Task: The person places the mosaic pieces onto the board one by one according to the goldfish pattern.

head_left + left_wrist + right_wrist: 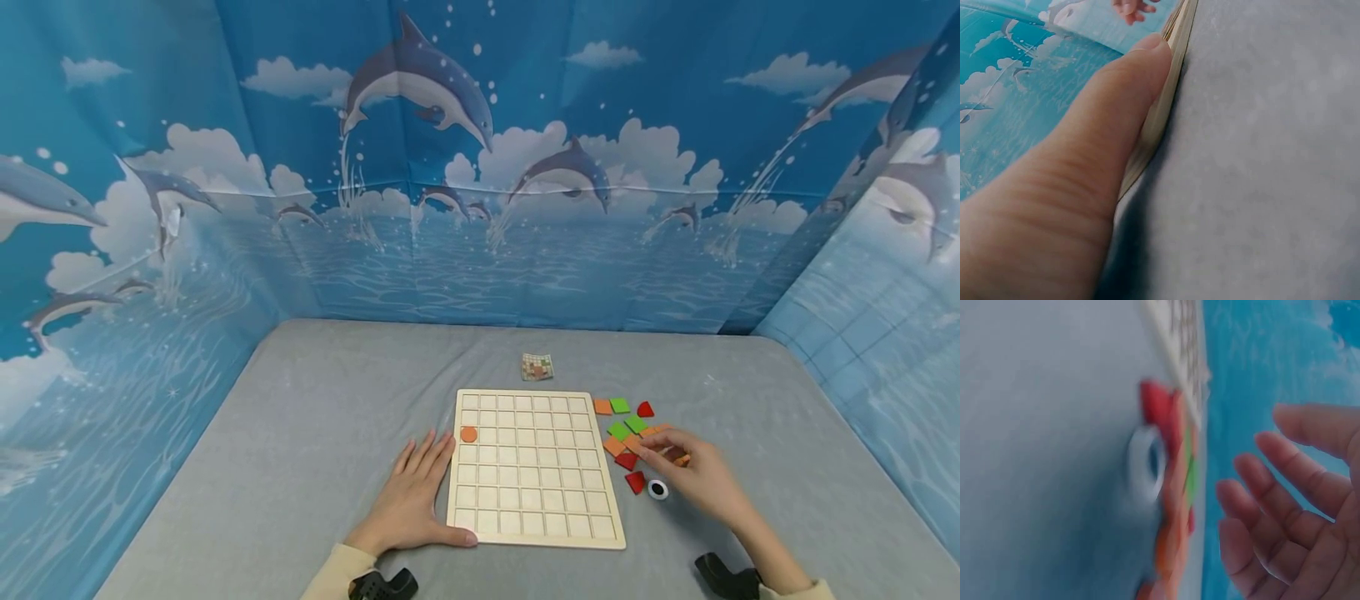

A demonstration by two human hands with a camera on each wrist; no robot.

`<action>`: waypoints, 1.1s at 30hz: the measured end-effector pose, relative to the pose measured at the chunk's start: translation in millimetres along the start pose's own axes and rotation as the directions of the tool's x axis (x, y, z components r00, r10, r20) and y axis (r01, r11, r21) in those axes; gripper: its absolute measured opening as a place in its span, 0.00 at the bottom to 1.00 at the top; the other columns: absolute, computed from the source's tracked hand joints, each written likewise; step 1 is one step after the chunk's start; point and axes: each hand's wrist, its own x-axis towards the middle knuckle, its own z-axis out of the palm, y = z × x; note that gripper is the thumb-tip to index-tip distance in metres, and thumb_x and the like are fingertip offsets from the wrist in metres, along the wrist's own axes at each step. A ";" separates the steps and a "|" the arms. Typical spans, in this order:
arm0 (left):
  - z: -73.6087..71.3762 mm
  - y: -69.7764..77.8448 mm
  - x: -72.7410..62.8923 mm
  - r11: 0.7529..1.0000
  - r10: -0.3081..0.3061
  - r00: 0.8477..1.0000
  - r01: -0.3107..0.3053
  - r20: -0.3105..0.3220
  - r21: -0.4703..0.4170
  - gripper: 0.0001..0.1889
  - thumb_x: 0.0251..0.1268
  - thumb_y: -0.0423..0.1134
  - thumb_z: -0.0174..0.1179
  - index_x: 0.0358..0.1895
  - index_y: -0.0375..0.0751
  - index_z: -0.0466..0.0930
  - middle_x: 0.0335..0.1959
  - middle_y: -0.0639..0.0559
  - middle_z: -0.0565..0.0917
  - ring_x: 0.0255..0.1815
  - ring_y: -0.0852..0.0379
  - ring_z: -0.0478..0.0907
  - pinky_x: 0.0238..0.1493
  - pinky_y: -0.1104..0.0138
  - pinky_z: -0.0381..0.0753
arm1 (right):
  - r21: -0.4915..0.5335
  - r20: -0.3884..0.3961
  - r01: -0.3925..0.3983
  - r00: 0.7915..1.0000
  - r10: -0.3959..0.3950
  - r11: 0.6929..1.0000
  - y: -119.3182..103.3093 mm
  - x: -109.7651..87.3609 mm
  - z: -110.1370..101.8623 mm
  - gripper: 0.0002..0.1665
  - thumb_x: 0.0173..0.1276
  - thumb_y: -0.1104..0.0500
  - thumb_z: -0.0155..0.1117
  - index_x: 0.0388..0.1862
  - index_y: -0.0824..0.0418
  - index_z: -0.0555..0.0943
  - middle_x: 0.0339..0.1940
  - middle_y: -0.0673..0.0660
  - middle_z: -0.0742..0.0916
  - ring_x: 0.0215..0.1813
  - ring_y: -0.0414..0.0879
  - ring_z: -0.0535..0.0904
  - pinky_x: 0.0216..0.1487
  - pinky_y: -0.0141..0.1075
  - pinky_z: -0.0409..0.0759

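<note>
A pale wooden grid board lies on the grey cloth, with one orange round piece in its leftmost column. My left hand rests flat along the board's left side, fingers straight, thumb over the near left corner. In the left wrist view the thumb lies along the board's edge. To the right of the board my right hand hovers over orange square pieces. Its fingers look relaxed and apart in the right wrist view, with nothing between them. Close below it is a white eye piece with a black centre.
Green squares and red rounded-edge pieces lie loose along the board's right side. Beyond the far edge of the board is a small patterned card. Dolphin-print curtains enclose the table's back and sides.
</note>
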 end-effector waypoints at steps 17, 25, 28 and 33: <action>-1.0 0.3 0.9 1.000 -0.008 1.000 0.008 0.016 -0.005 0.67 0.38 0.83 0.50 0.76 0.41 0.42 0.76 0.48 0.46 0.76 0.49 0.36 0.71 0.50 0.35 | -0.237 0.023 -0.112 0.992 0.121 0.965 47.9 -18.4 -21.0 0.25 0.49 0.50 0.78 0.40 0.65 0.83 0.35 0.56 0.79 0.32 0.47 0.69 0.28 0.38 0.68; -0.3 -0.1 0.8 1.000 -0.006 1.000 0.007 0.017 -0.013 0.67 0.38 0.83 0.50 0.76 0.41 0.41 0.76 0.48 0.47 0.76 0.48 0.36 0.70 0.50 0.35 | -0.246 0.109 -0.196 0.967 0.228 0.949 53.7 -15.8 -26.3 0.32 0.47 0.43 0.77 0.40 0.66 0.80 0.34 0.55 0.78 0.33 0.49 0.70 0.29 0.39 0.68; -0.9 0.3 0.6 1.000 -0.010 1.000 0.010 0.023 -0.012 0.67 0.38 0.84 0.50 0.76 0.41 0.41 0.76 0.48 0.46 0.76 0.49 0.36 0.71 0.50 0.35 | -0.243 0.128 -0.199 0.964 0.235 0.949 55.2 -15.6 -27.0 0.30 0.50 0.44 0.76 0.40 0.67 0.80 0.32 0.54 0.77 0.32 0.48 0.69 0.29 0.38 0.68; -1.6 0.7 0.5 1.000 -0.013 1.000 0.014 0.028 -0.015 0.67 0.38 0.84 0.50 0.77 0.41 0.41 0.76 0.49 0.46 0.76 0.50 0.35 0.71 0.51 0.34 | -0.240 0.144 -0.195 0.962 0.233 0.951 55.8 -15.6 -27.7 0.26 0.55 0.47 0.74 0.41 0.67 0.80 0.29 0.52 0.76 0.30 0.47 0.69 0.28 0.38 0.66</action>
